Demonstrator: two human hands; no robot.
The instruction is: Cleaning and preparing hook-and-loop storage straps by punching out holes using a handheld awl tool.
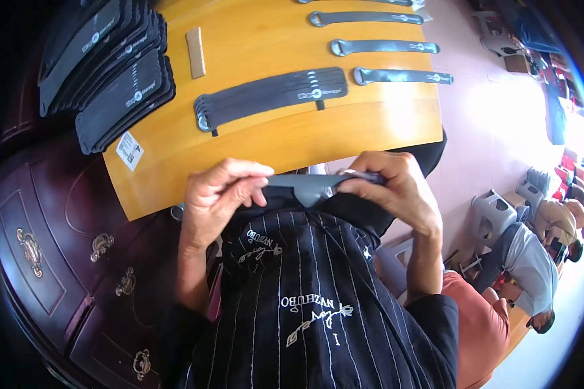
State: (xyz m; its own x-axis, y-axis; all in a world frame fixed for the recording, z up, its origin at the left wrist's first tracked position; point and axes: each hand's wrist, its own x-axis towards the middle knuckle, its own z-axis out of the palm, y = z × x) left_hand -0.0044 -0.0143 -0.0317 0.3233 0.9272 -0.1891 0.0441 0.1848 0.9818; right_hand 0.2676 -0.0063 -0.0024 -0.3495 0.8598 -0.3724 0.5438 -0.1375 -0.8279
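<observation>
A dark grey flat strap (313, 182) stretches between my hands, just off the table's near edge and above my striped black apron. My left hand (222, 189) pinches its left end between thumb and fingertips. The other end is gripped by my right hand (396, 188), thumb below and fingers curled over, so that end is partly hidden. Part of the strap hangs in a fold at its middle. Beyond my hands, a fanned row of black straps (266, 100) lies on the yellow table (272, 146).
Several single straps, one of them a grey strap (402, 76), lie along the table's right side. Stacked black strips (126, 97) fill its left corner, near a tan strip (195, 53) and a white label (129, 151). Dark drawers (78, 227) stand left; people sit at right.
</observation>
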